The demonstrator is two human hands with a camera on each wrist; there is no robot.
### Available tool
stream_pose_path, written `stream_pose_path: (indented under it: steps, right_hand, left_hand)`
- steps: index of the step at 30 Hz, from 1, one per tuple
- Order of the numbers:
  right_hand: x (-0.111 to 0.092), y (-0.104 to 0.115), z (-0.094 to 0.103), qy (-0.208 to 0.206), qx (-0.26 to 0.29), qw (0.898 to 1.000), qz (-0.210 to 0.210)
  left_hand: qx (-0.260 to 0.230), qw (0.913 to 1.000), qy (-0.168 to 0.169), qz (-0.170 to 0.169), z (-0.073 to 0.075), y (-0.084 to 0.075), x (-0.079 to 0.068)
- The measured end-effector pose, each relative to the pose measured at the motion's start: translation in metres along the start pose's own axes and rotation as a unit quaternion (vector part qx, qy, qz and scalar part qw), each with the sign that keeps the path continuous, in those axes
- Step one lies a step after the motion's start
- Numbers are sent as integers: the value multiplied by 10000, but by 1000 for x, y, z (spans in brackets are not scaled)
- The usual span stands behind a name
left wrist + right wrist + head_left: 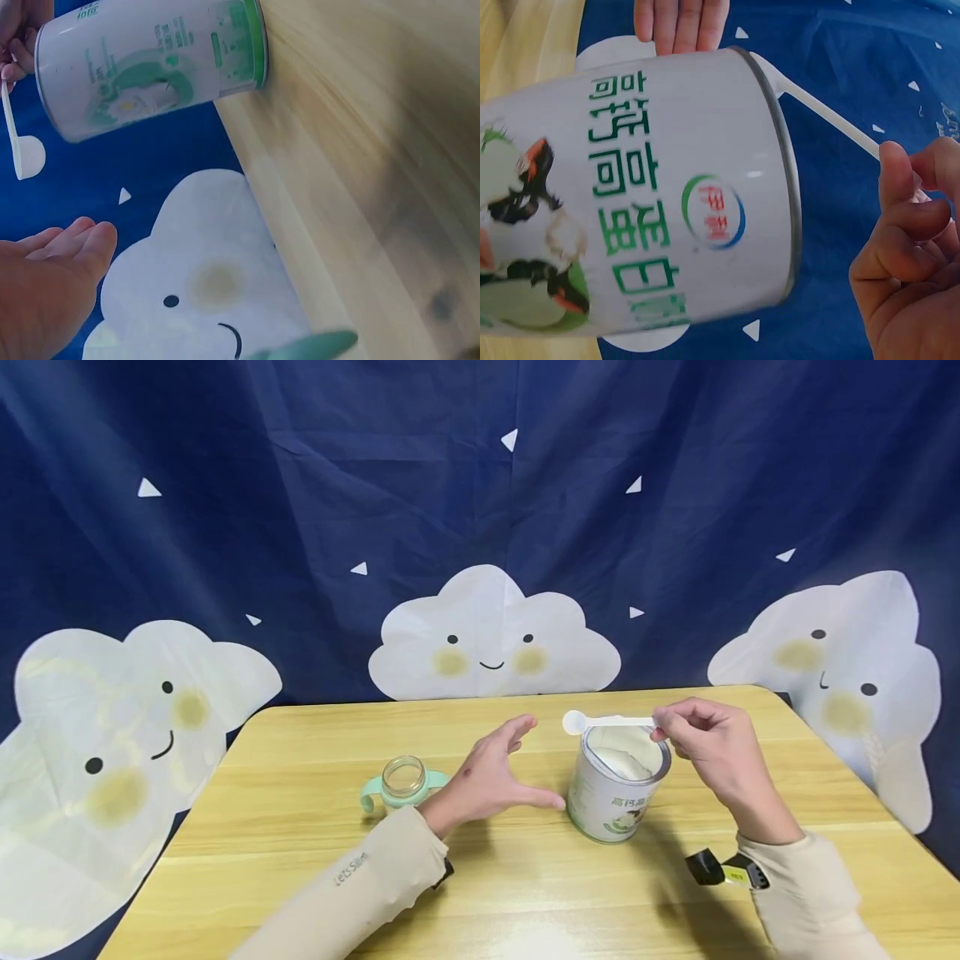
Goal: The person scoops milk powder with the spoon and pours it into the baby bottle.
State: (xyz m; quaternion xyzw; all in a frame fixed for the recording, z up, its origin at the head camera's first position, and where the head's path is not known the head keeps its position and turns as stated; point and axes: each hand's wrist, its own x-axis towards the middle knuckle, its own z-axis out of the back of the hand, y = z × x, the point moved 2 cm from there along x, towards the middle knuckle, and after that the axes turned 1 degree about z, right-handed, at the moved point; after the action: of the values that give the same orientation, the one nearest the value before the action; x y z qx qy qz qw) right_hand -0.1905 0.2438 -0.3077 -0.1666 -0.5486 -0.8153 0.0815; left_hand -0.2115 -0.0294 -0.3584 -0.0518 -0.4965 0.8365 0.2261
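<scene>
My right hand (716, 752) pinches the handle end of a white measuring scoop (576, 722), holding it level above the rim of an open milk powder can (611, 810). Pale powder (626, 763) shows inside the can. In the right wrist view the scoop's handle (832, 120) runs from my fingers to behind the can's rim. My left hand (491, 777) is spread beside the can, thumb and fingers apart, nothing in it. Behind my left wrist stands a baby bottle (403, 777) with a mint green collar and handles and an uncapped mouth.
All of this stands on a light wooden table (300, 760). At its far edge hangs a dark blue cloth (420, 460) printed with white smiling clouds. Each wrist wears a dark strap under a beige sleeve (360, 885).
</scene>
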Motion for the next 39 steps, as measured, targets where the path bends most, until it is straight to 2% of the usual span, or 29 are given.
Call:
stream_pose_path:
  steps: [9, 29, 34, 39]
  right_hand:
    - [-4, -10, 12, -94, 20, 9999, -120]
    - [-11, -23, 27, -167, -379, 9989, -223]
    - [-12, -22, 26, -217, -607, 9978, -142]
    - [-13, -21, 19, -250, -886, 9957, 110]
  left_hand:
    - [121, 9999, -39, -16, -18, 0, 11]
    - [-221, 9997, -121, 4, -54, 9, 30]
    - [-404, 9991, -159, 18, -60, 8, 34]
    - [-452, 9988, -199, 34, -68, 8, 36]
